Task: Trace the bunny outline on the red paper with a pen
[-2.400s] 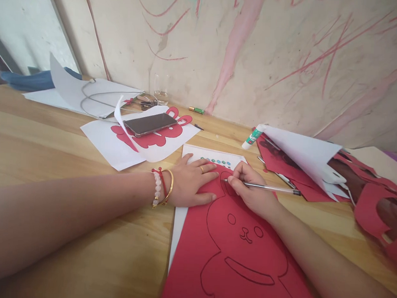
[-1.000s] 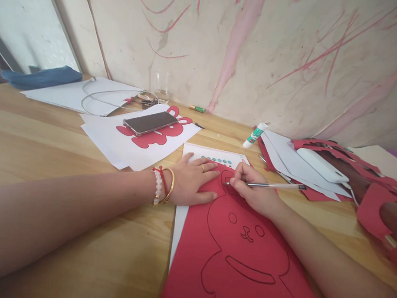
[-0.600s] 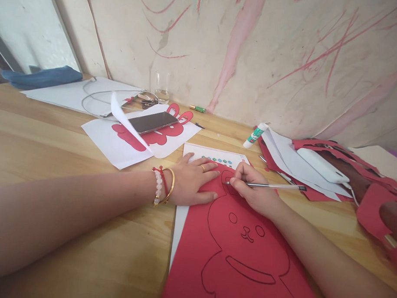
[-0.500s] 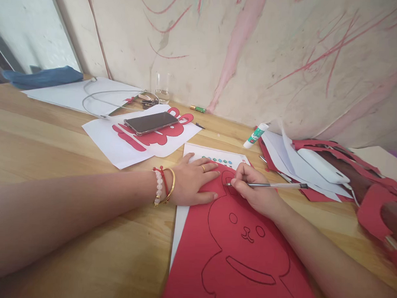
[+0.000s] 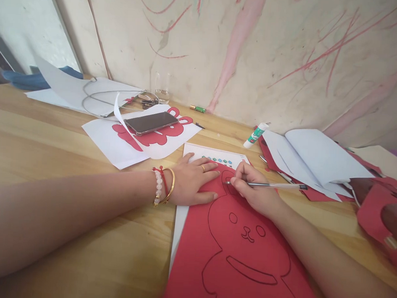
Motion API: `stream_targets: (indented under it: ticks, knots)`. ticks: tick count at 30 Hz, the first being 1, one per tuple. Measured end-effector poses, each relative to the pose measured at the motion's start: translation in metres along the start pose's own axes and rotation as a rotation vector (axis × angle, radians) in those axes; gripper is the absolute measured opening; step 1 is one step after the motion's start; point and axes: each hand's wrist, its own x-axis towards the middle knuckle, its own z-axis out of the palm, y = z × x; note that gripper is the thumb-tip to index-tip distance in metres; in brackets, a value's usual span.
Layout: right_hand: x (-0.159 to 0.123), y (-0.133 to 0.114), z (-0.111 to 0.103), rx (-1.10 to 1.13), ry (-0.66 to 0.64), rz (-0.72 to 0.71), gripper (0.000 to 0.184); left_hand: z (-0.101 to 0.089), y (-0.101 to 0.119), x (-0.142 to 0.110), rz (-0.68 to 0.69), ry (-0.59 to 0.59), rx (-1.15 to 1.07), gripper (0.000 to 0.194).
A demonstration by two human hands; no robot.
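Note:
A sheet of red paper (image 5: pixel 247 250) lies over a white printed sheet (image 5: pixel 214 152) on the wooden table, with a rabbit-like figure outlined on it in dark ink. My left hand (image 5: pixel 194 178) rests flat across the upper left of the red paper, fingers spread. In my right hand (image 5: pixel 254 190) I grip a pen (image 5: pixel 275 185) with a clear barrel, its tip inside the figure's ear near the top. The lower end of the drawing runs out of view.
A phone (image 5: pixel 152 122) weighs down a sheet with a red rabbit cutout (image 5: pixel 175 131). Behind stand a glass (image 5: pixel 162 89) and a glue stick (image 5: pixel 256 136). White papers (image 5: pixel 322 155) and a red bag (image 5: pixel 375 205) lie right; a cable (image 5: pixel 117 94) crosses papers at left.
Loose white sheets at left and right have lifted and curled up; the right one now covers the white device there. Both hands have hardly moved, and the pen tip stays inside the ear.

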Motion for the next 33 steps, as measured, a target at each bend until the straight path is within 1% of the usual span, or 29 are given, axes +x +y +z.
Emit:
stream_targets:
  ticks: [4, 9, 18, 20, 22, 25, 27, 30, 31, 33]
  knots:
    - [-0.0007, -0.0028, 0.0011, -0.014, 0.021, -0.007, 0.02, 0.0005, 0.0, 0.0001, 0.009, 0.012, 0.014, 0.061]
    - [-0.0003, -0.0018, 0.0006, -0.003, -0.004, -0.026, 0.02, 0.0007, -0.001, 0.0008, -0.003, -0.001, 0.016, 0.062]
    - [0.0004, -0.0034, -0.0006, -0.009, -0.002, -0.017, 0.021, 0.0001, -0.0014, 0.0013, 0.016, -0.015, 0.014, 0.064]
    - [-0.0003, -0.005, -0.0019, 0.032, 0.021, 0.001, 0.02, 0.0011, -0.0016, 0.0011, 0.015, -0.011, 0.019, 0.064]
    - [-0.0016, -0.0071, -0.0033, 0.078, 0.076, 0.009, 0.021, 0.0021, -0.0021, 0.0008, 0.009, -0.011, 0.023, 0.064]
    - [-0.0036, -0.0095, -0.0046, 0.102, 0.144, -0.01, 0.021, 0.0025, -0.0034, 0.001, -0.002, -0.007, 0.028, 0.061]
    - [-0.0038, -0.0093, -0.0044, 0.106, 0.131, -0.011, 0.021, 0.0019, -0.0042, 0.0016, -0.008, 0.032, 0.034, 0.059]
    - [-0.0024, -0.0061, -0.0025, 0.111, 0.097, 0.011, 0.022, 0.0007, -0.0051, 0.0025, 0.006, 0.143, 0.028, 0.054]
    - [-0.0016, -0.0048, -0.0017, 0.106, 0.094, 0.011, 0.022, 0.0005, -0.0055, 0.0026, 0.021, 0.164, 0.014, 0.049]
    - [-0.0001, -0.0022, -0.0002, 0.083, 0.097, -0.001, 0.022, 0.0004, -0.0062, 0.0026, 0.05, 0.159, -0.026, 0.038]
